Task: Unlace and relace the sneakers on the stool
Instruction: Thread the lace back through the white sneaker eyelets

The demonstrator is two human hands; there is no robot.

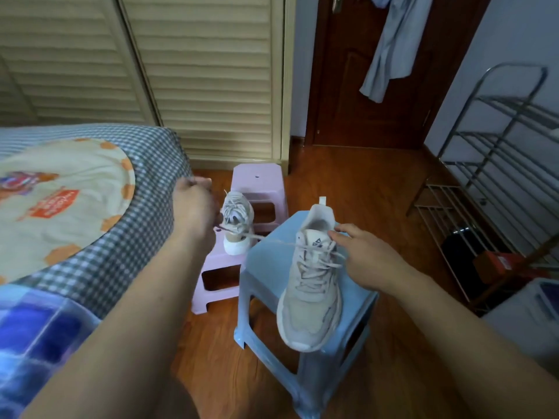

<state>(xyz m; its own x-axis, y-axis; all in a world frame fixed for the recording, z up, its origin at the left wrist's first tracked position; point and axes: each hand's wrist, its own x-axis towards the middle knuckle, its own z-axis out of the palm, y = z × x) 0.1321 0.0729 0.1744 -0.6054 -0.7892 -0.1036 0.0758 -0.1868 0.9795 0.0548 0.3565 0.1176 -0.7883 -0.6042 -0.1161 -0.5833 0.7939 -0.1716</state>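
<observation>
Beige sneaker [308, 285] overhangs blue stool [266, 273] at 6 o'clock; left hand [193, 207] pinches taut lace [257, 237], right hand [363, 255] grips collar. Hard tug may topple it.

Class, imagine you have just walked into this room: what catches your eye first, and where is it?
A beige sneaker lies on a blue stool in the middle, steadied by the right hand. The left hand pulls its lace out to the left. Behind, a second sneaker stands on a pink stool.
</observation>
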